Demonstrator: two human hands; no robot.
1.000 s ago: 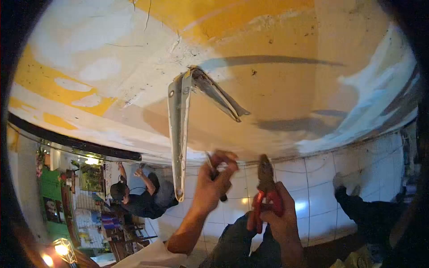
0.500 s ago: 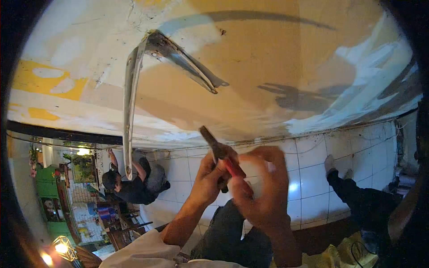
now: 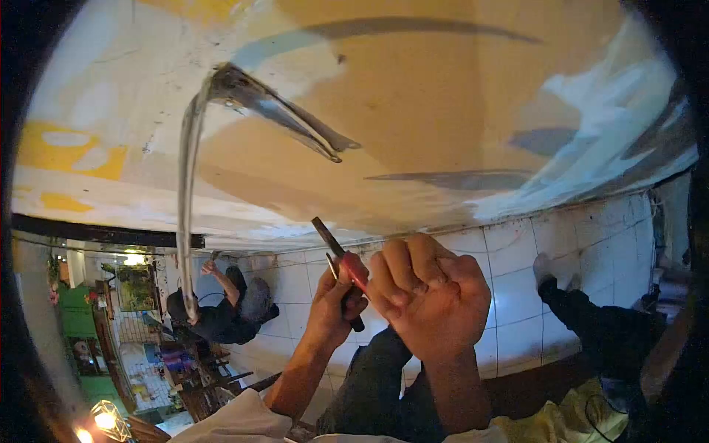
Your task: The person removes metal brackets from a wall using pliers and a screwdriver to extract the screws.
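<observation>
My left hand is closed around a dark-handled tool; its thin, pointed metal tip shows above the fingers. Just beside it is a red-handled tool with a dark, flat bar pointing up and left toward the wall. My right hand is curled into a fist, and the lower end of the red handle runs in under its fingers. How far the handle reaches inside that fist is hidden. Both hands are close together, in front of my lap.
A bent metal bracket juts from the patchily painted wall, left of my hands. White floor tiles lie below. One person is low on the floor at left; another person's leg is at right. A lit lamp stands lower left.
My right hand has turned and curled from a blurred, looser pose into a fist. The red-handled tool has shifted slightly left. The bracket appears farther left in view.
</observation>
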